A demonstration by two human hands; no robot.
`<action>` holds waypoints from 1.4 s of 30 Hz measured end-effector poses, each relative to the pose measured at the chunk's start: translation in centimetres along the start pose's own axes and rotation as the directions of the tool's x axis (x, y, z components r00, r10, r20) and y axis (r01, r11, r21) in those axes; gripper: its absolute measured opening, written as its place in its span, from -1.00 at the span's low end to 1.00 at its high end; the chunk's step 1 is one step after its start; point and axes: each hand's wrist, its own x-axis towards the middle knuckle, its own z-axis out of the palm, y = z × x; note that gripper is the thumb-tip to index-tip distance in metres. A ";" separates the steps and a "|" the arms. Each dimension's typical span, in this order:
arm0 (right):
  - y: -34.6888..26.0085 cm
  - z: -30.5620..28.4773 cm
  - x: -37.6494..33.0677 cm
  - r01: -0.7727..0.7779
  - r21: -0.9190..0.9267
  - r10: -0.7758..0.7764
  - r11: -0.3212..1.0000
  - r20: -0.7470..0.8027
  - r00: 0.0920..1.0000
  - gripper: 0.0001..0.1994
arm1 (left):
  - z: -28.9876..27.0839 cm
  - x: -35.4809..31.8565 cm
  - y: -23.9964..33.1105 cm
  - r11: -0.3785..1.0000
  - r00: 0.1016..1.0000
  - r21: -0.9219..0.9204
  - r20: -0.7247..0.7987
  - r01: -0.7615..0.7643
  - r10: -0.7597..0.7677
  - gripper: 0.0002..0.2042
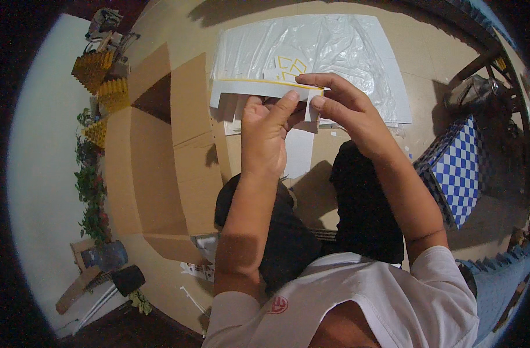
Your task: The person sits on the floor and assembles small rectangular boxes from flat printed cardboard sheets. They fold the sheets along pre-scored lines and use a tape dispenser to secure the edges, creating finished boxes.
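Both hands hold a long white card strip (247, 87) with a yellow top edge and ends that turn down. My left hand (265, 130) grips it from below near the middle, its thumb on the front face and its other fingers partly hidden behind. At the right end, my right hand (349, 104) pinches the strip, thumb low and index finger stretched along the yellow edge. Just beyond lies a stack of white sheets (395, 93) under clear plastic film (340, 46). Small white pieces with yellow outlines (291, 65) rest on the film. A white sheet (299, 152) lies below the hands.
A large open cardboard box (152, 151) stands to the left. On the right is a blue-and-white checkered box (459, 174). Yellow crates (93, 69), leafy plants (91, 197) and a dark pot (128, 280) line the left wall. Blue fabric (503, 278) shows at lower right.
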 end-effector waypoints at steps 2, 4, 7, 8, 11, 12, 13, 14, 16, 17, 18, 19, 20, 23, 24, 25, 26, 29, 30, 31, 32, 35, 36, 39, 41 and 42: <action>-0.1 0.0 0.0 -0.038 0.005 0.038 0.999 -0.015 0.999 -0.66 | 0.2 -0.1 0.1 1.000 1.000 0.018 -0.003 0.004 -0.004 -0.68; -0.1 0.1 0.0 -0.038 0.014 0.038 0.999 -0.041 0.998 -0.68 | 0.3 -0.1 0.0 1.000 1.000 0.028 -0.001 0.008 -0.008 -0.69; -0.1 0.5 0.0 -0.028 0.053 0.032 0.998 -0.075 0.997 -0.70 | 0.1 0.0 -0.4 0.999 1.000 0.032 0.002 0.014 -0.014 -0.70; -0.1 0.5 0.0 -0.023 0.069 0.029 0.997 -0.088 0.996 -0.71 | 0.1 -0.1 -0.7 0.999 1.000 0.030 0.001 0.018 -0.018 -0.70; -0.2 0.5 0.0 -0.025 0.057 0.030 0.998 -0.093 0.995 -0.72 | 0.2 0.0 -0.9 1.000 1.000 0.018 0.022 0.015 -0.015 -0.71; -0.2 0.5 0.0 -0.022 0.055 0.027 0.998 -0.103 0.994 -0.72 | 0.3 0.0 -1.0 1.000 0.999 0.013 0.033 0.011 -0.012 -0.71; -0.2 0.5 0.0 -0.019 0.053 0.025 0.998 -0.114 0.993 -0.73 | 0.2 -0.1 -1.1 0.999 0.999 0.038 0.037 0.015 -0.017 -0.71; -0.2 0.5 0.0 -0.015 0.050 0.021 0.999 -0.125 0.992 -0.73 | 0.2 -0.1 -1.3 0.998 0.999 0.064 0.042 0.019 -0.022 -0.72; 0.0 0.4 0.1 -0.009 0.046 0.015 0.999 -0.131 0.991 -0.74 | 0.2 -0.1 -1.5 0.994 0.999 0.102 0.040 0.028 -0.032 -0.72; 0.1 0.3 0.1 -0.007 0.045 0.013 0.999 -0.133 0.991 -0.74 | 0.1 -0.1 -1.5 0.993 0.999 0.114 0.031 0.033 -0.037 -0.73; 0.0 0.3 0.0 -0.024 0.040 0.029 0.999 -0.122 0.992 -0.74 | 0.1 -0.2 -1.6 0.991 0.999 0.126 0.021 0.038 -0.041 -0.73; -0.2 0.3 0.0 -0.042 0.035 0.045 0.999 -0.112 0.993 -0.74 | 0.0 -0.2 -1.6 0.991 0.999 0.133 0.022 0.033 -0.036 -0.74; -0.4 0.4 -0.1 -0.059 0.031 0.062 0.998 -0.100 0.993 -0.74 | -0.1 -0.2 -1.6 0.990 0.999 0.141 0.021 0.027 -0.030 -0.75; 0.1 0.7 0.1 -0.012 0.091 0.026 0.996 -0.151 0.988 -0.75 | 0.3 -0.2 -1.6 0.989 1.000 0.151 0.002 0.010 -0.010 -0.76; 0.1 0.6 0.1 -0.030 0.087 0.043 0.996 -0.149 0.988 -0.75 | 0.5 -0.2 -1.6 0.989 1.000 0.151 -0.007 0.006 -0.005 -0.76; 0.1 0.5 0.2 -0.047 0.083 0.059 0.995 -0.148 0.987 -0.76 | 0.5 -0.1 -1.7 0.987 1.000 0.159 0.004 0.020 -0.021 -0.76; 0.0 0.2 0.1 -0.067 0.079 0.078 0.995 -0.150 0.986 -0.76 | 0.5 -0.1 -1.8 0.985 0.999 0.166 0.017 0.038 -0.042 -0.76; 0.9 -0.6 0.5 -0.022 0.000 0.022 1.000 -0.092 0.996 -0.77 | 0.4 0.2 -1.9 0.978 0.999 0.206 -0.023 0.045 -0.041 -0.76; 0.1 -1.0 0.4 -0.043 -0.050 0.040 0.998 -0.049 0.998 -0.75 | 0.2 0.2 -2.4 0.976 0.998 0.211 -0.041 0.059 -0.051 -0.75; 0.4 -2.1 0.8 -0.005 -0.089 0.006 0.996 0.006 1.000 -0.69 | -0.2 0.5 -2.4 0.957 0.998 0.289 -0.058 0.009 0.008 -0.79; 1.0 -3.6 0.8 -0.012 -0.031 0.009 0.999 -0.075 0.997 -0.67 | 0.2 0.6 -2.3 0.968 0.996 0.253 -0.088 -0.009 0.033 -0.80; 5.3 -10.6 -0.3 0.037 -0.037 -0.047 0.999 -0.332 0.942 -0.65 | -2.1 0.7 -2.7 0.963 0.989 0.268 -0.147 0.041 -0.002 -0.81; 8.2 -14.0 -1.6 -0.063 -0.140 -0.005 0.988 -0.436 0.900 -0.66 | -1.8 0.7 -2.8 0.961 0.985 0.267 -0.170 0.070 -0.024 -0.81; 22.2 -25.0 -9.6 -0.482 -0.363 0.124 0.798 -0.683 0.720 -0.68 | -1.5 0.7 -3.4 0.949 0.997 0.311 -0.078 0.050 -0.027 -0.78; 28.4 -27.2 -15.0 -0.628 -0.219 0.304 0.747 -0.727 0.615 -0.64 | -1.6 0.6 -3.3 0.934 0.982 0.327 -0.165 0.142 -0.091 -0.77; 29.7 -27.2 -16.6 -0.777 -0.215 0.395 0.592 -0.762 0.512 -0.63 | -1.1 0.5 -3.5 0.931 0.981 0.335 -0.173 0.146 -0.092 -0.75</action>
